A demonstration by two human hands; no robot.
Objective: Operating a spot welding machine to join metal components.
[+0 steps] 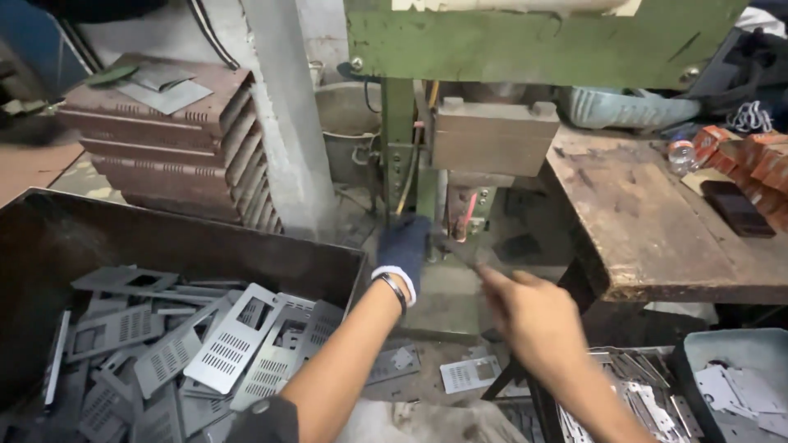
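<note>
The gloved left hand (405, 244) reaches under the green press (460, 148), its grip hidden. The blurred right hand (529, 316) pinches a barely visible metal strip (461, 253).

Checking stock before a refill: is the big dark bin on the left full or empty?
Partly full. The dark bin holds a heap of grey perforated metal plates low against its bare back wall.

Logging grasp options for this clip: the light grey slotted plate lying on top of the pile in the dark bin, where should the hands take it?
Probably by the upper end of the slotted plate, coming from above on the bin's open side. It lies uppermost and tilted, its cutout end lifted off the neighbouring plates, so that edge looks free for fingers to pinch.
</note>
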